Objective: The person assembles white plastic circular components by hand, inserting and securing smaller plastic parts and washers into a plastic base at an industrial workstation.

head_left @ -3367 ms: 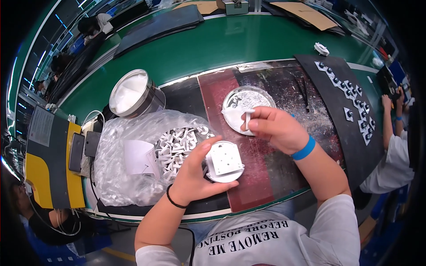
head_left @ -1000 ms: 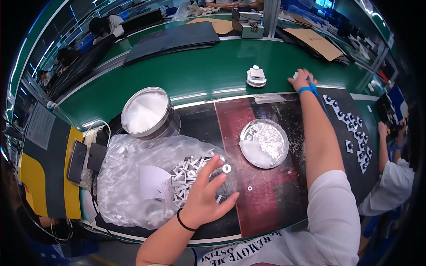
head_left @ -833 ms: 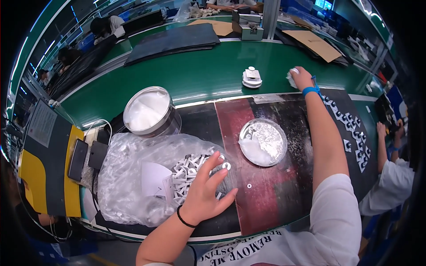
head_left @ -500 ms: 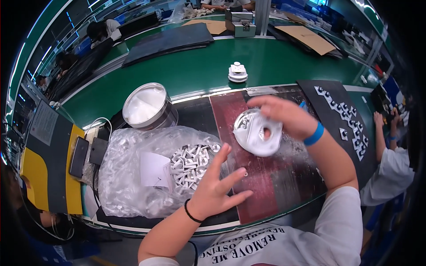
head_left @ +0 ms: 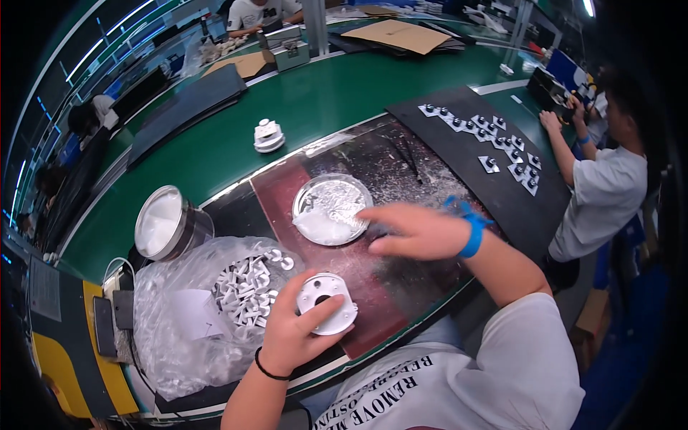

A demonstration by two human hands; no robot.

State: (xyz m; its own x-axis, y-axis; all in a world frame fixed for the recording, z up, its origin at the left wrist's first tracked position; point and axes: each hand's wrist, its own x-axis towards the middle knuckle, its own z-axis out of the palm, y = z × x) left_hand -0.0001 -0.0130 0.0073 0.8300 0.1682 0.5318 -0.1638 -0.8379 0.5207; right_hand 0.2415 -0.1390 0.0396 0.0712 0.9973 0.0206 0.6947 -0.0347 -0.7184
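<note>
My left hand (head_left: 290, 337) grips a white round disc-shaped part (head_left: 327, 304) with a hole in its middle, holding it over the near edge of a dark red mat (head_left: 380, 301). My right hand (head_left: 412, 231), blurred and wearing a blue wristband (head_left: 469, 228), reaches left with its fingers apart. Its fingertips are at the right rim of a shallow metal dish (head_left: 315, 192) that holds small white bits. Nothing shows in the right hand.
A clear plastic bag (head_left: 179, 344) of several small white parts lies left of my left hand. Behind it stands a round metal tin (head_left: 168, 223). A white round part (head_left: 269, 136) sits on the green belt (head_left: 344, 93). A black mat (head_left: 459, 154) carries white pieces. A co-worker (head_left: 602, 186) works at right.
My right hand fetched a white round part from the green belt and brought it in. My left hand, open before, now grips it. The right hand has moved to the dish.
</note>
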